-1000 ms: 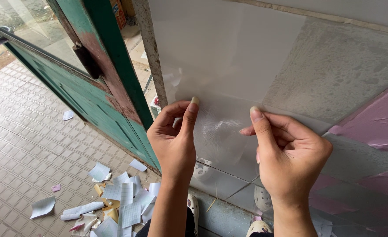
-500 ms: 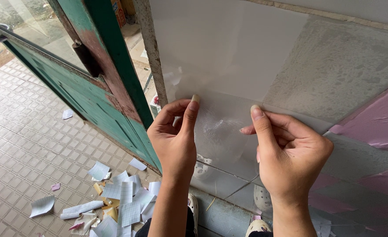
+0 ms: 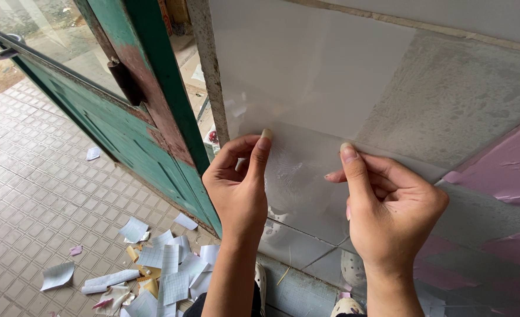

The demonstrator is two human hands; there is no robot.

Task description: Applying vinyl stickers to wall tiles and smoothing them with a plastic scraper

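A large white sheet (image 3: pixel 307 76) lies flat against the tiled wall, and its lower edge runs between my two hands. My left hand (image 3: pixel 242 188) pinches that lower edge with thumb and forefinger. About a hand's width to the right, my right hand (image 3: pixel 389 205) presses its forefinger on the same edge, the other fingers curled. Below the edge a clear, slightly wrinkled film (image 3: pixel 298 182) hangs over the grey wall tiles (image 3: pixel 465 100).
A green metal door (image 3: pixel 148 123) with a dark hinge stands open at the left. Several torn paper scraps (image 3: pixel 160 270) litter the tiled floor (image 3: pixel 31 194). Pink film (image 3: pixel 507 164) covers the wall at the right. My shoe tips (image 3: pixel 348 305) show at the bottom.
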